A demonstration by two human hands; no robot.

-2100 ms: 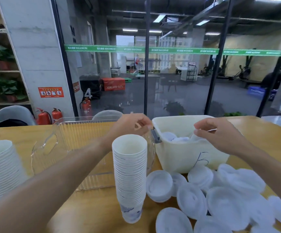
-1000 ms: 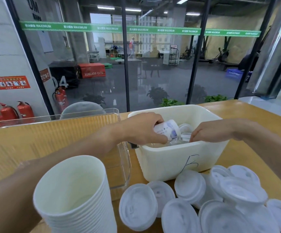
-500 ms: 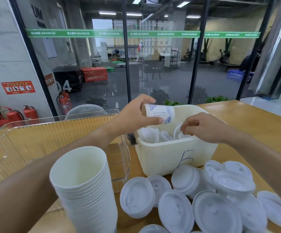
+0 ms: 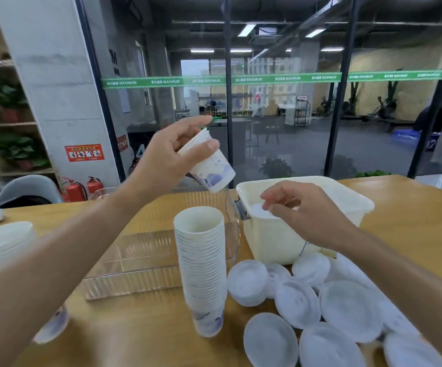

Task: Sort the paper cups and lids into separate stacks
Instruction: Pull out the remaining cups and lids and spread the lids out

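My left hand (image 4: pixel 172 154) grips a white paper cup (image 4: pixel 213 169) with a blue print, tilted, in the air above a tall stack of nested cups (image 4: pixel 201 260) on the wooden table (image 4: pixel 413 234). My right hand (image 4: pixel 304 211) hovers over the near left corner of the white plastic bin (image 4: pixel 346 197), its fingertips pinching the edge of a white lid (image 4: pixel 257 211). Several loose white lids (image 4: pixel 346 308) lie spread on the table in front of the bin, right of the cup stack.
A clear plastic tray (image 4: pixel 140 260) sits left of the bin, behind the cup stack. Another white stack (image 4: pixel 2 242) stands at the far left, partly behind my left forearm. A glass wall runs along the table's far edge.
My left hand has lifted the cup out of the bin, up and to the left, to above the cup stack. My right hand stays at the bin's near corner.
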